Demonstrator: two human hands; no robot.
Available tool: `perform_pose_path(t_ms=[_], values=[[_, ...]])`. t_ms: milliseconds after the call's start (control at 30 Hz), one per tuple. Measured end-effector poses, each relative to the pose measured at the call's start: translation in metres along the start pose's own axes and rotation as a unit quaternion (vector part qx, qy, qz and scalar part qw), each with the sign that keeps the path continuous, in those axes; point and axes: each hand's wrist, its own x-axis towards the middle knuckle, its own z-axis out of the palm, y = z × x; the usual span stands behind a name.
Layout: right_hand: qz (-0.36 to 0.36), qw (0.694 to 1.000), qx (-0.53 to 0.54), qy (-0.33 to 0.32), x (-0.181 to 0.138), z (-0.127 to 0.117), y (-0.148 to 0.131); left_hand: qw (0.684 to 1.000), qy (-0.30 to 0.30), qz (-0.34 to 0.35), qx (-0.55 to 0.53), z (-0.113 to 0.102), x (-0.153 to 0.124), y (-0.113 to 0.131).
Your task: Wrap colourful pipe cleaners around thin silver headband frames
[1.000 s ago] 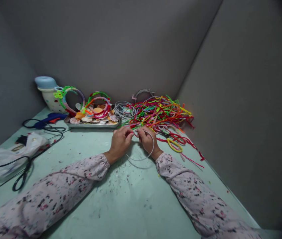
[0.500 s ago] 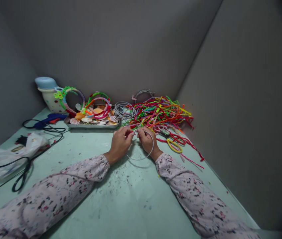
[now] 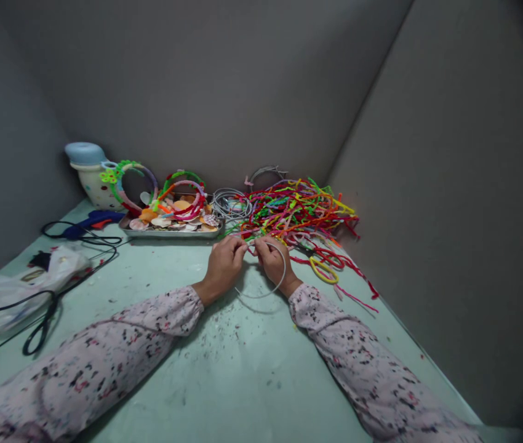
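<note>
Both my hands meet above the middle of the table, just in front of the pipe-cleaner pile. My left hand [image 3: 225, 263] is closed in a pinch, with a short bit of reddish-pink pipe cleaner [image 3: 251, 251] showing at its fingertips. My right hand [image 3: 272, 261] is closed on a thin whitish wire ring [image 3: 283, 271]. The ring hangs below the fingers and crosses in front of the right hand, with its lower curve over the table. The fingers hide how the pipe cleaner and the wire meet.
A tangled heap of coloured pipe cleaners [image 3: 298, 206] lies at the back right, with yellow-and-red-handled scissors [image 3: 323, 271] before it. Coiled wire [image 3: 231, 205] sits beside a metal tray [image 3: 173, 234] of shells and decorated hoops. A bottle [image 3: 93, 178], cables and a plastic bag [image 3: 35, 283] stand left.
My left fingers have shifted slightly and closed up at the tips. The reddish pipe cleaner now shows between the two hands. The ring and right hand stay nearly in place.
</note>
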Motion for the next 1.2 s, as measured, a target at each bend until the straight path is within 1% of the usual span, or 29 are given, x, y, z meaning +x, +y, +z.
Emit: perform_pose_path(t_ms=[233,367,500,700,867,1000,1200], values=[[-0.012,1.000,-0.021,-0.004,0.0003,-0.0015,-0.0042,1.000,-0.013,0.001,0.006,0.0015,-0.0008,0.0002],[-0.022,0.999,-0.033,0.014,0.0010,-0.0019,-0.0063,1.000,-0.004,-0.004,0.004,0.0019,0.0003,0.0001],[-0.013,0.998,-0.043,0.047,0.0021,-0.0020,-0.0048,0.999,0.018,-0.033,-0.015,0.0024,0.0024,-0.0045],[0.006,0.998,-0.034,0.048,0.0025,-0.0020,-0.0019,0.998,0.010,-0.051,-0.039,0.0013,0.0025,-0.0074],[0.011,0.999,-0.017,0.041,0.0027,-0.0023,0.0003,0.998,0.006,-0.048,-0.049,0.0007,0.0015,-0.0056],[0.015,0.999,-0.012,0.038,0.0035,-0.0035,0.0017,0.995,0.001,-0.049,-0.089,0.0018,0.0016,-0.0066],[0.024,0.999,-0.001,0.031,0.0034,-0.0039,0.0003,0.974,-0.027,-0.121,-0.190,0.0042,0.0030,-0.0083]])
